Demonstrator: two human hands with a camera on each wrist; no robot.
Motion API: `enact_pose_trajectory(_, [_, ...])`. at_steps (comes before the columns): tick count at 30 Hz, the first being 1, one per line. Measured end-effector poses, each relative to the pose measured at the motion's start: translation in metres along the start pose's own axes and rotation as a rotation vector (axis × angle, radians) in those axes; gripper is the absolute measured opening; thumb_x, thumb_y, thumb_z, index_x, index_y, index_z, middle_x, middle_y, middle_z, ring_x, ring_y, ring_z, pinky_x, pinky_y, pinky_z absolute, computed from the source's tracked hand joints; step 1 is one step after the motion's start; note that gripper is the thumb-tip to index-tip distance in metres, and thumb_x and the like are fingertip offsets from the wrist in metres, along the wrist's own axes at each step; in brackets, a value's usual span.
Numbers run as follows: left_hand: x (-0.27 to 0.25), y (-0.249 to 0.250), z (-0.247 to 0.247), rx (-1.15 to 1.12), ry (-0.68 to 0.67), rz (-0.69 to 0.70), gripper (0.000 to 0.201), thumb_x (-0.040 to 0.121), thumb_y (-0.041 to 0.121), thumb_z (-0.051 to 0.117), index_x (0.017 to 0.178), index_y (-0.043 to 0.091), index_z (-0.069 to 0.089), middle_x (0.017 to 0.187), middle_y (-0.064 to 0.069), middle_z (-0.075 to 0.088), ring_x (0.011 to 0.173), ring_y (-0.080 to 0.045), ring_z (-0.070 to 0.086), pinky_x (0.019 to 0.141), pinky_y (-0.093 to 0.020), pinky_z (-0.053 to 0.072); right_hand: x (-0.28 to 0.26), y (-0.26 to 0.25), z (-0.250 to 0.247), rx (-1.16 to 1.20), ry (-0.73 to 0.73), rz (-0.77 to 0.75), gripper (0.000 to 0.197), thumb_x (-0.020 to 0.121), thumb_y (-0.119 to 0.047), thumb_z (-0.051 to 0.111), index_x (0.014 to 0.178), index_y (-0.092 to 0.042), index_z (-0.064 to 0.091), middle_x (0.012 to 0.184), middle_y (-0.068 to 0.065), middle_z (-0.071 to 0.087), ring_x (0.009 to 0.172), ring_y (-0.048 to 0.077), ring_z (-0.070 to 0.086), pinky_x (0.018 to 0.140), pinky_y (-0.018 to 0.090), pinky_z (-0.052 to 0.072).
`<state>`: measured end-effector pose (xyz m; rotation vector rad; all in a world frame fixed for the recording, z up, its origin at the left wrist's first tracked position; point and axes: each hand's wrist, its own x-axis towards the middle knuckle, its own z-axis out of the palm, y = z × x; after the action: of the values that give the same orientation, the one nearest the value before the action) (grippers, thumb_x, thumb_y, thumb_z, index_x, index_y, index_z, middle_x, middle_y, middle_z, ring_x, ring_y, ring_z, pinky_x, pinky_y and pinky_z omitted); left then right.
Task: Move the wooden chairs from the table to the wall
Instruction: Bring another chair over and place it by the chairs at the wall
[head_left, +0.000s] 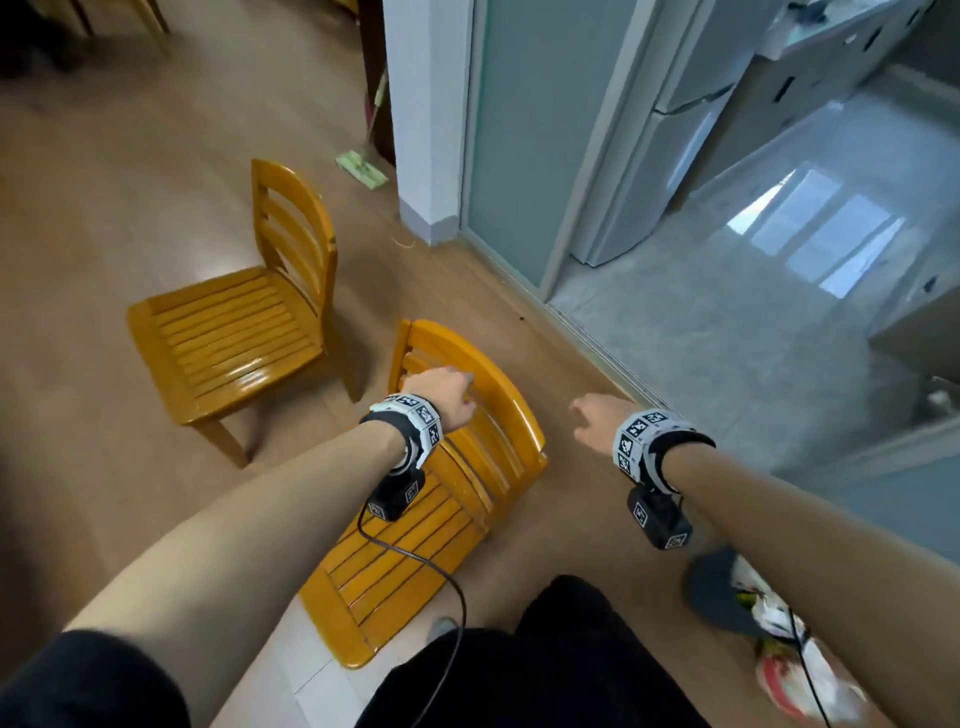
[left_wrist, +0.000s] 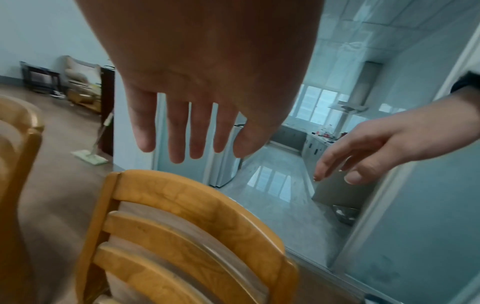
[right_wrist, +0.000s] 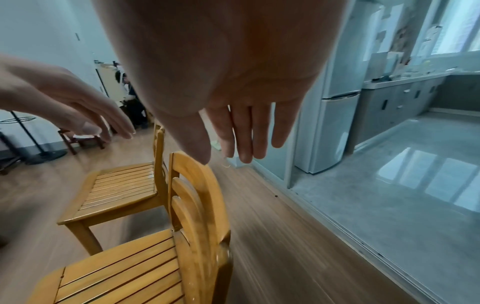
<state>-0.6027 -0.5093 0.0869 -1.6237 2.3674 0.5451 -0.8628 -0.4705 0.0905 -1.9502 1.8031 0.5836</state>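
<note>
Two wooden chairs (head_left: 228, 322) (head_left: 457, 467) stand empty; both hands (head_left: 441, 397) (head_left: 597, 415) hover, fingers straight.

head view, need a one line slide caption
Both open hands, left hand and right hand, hover above the near wooden chair.

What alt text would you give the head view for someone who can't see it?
Both of the person's hands, left hand and right hand, reach open over the back of the near wooden chair, gripping nothing. A second chair stands on the wooden floor to the left, with a mop beyond.
</note>
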Motion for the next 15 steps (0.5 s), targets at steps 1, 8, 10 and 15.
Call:
enact_pose_trajectory(1, [0.011,-0.01,-0.001,-0.016,0.001,-0.04,0.051,0.094,0.044,0.047,0.14,0.022,0.05,0.143,-0.007,0.052,0.127,-0.03,0.052,0.099,-0.047,0.048,0.021,0.001,-0.01,-0.012,-0.006,-0.026,0.05,0.099,-0.028,0.053,0.147,-0.019,0.046,0.145,0.001,0.053,0.124,0.021,0.057,0.102,0.04,0.05])
enact_pose_trajectory(8, [0.055,-0.07,0.003,-0.152,0.047,-0.434,0.05,0.093,0.045,0.048,0.14,0.026,0.051,0.135,-0.007,0.056,0.12,-0.031,0.056,0.094,-0.043,0.05,0.185,-0.026,-0.069,-0.218,-0.04,-0.365,0.044,0.099,-0.026,0.05,0.141,-0.014,0.05,0.141,0.006,0.053,0.122,0.026,0.057,0.102,0.042,0.048])
enact_pose_trajectory(10, [0.057,-0.079,0.007,-0.206,0.059,-0.587,0.051,0.094,0.041,0.047,0.142,0.024,0.05,0.139,-0.008,0.054,0.123,-0.031,0.054,0.095,-0.041,0.048,0.229,-0.046,-0.082,-0.3,-0.052,-0.512,0.041,0.098,-0.025,0.049,0.137,-0.012,0.052,0.138,0.008,0.054,0.122,0.026,0.055,0.103,0.042,0.047])
enact_pose_trajectory(15, [0.034,-0.05,0.014,-0.401,0.03,-0.958,0.051,0.092,0.038,0.051,0.14,0.021,0.052,0.136,-0.008,0.058,0.122,-0.032,0.055,0.096,-0.043,0.05,0.269,-0.102,-0.111,-0.435,-0.111,-0.881,0.046,0.099,-0.022,0.048,0.144,-0.015,0.047,0.146,0.007,0.049,0.133,0.025,0.048,0.109,0.041,0.042])
